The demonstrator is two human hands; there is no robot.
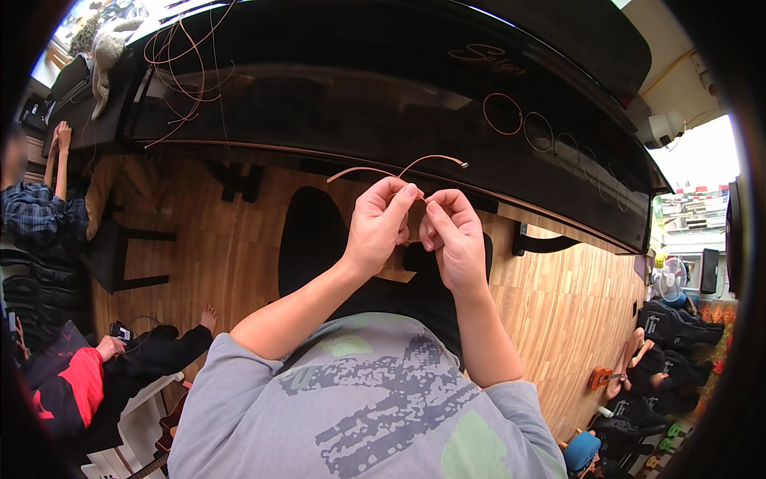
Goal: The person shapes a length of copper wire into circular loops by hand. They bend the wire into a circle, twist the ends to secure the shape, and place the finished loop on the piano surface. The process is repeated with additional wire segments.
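Both of my hands are raised in front of my chest, fingertips almost meeting. Between them is a copper-coloured guitar string (435, 158) with a small ball at one end; two curved lengths stick up past my fingers. My left hand (375, 231) pinches it between thumb and forefinger. My right hand (459, 243) pinches it just to the right, other fingers curled in. On the black piano (335, 104) beyond, several strings lie wound into rings, the nearest a copper coil (484, 116). Loose tangled strings (203, 68) lie at its far left.
A person in a plaid shirt (36, 211) sits at the left beside a dark chair (132, 231). Lower left, another person in a red and black top (76, 383) holds a small device. Lower right are a small wooden ukulele (600, 377), a blue-topped stool (582, 451) and black bags.
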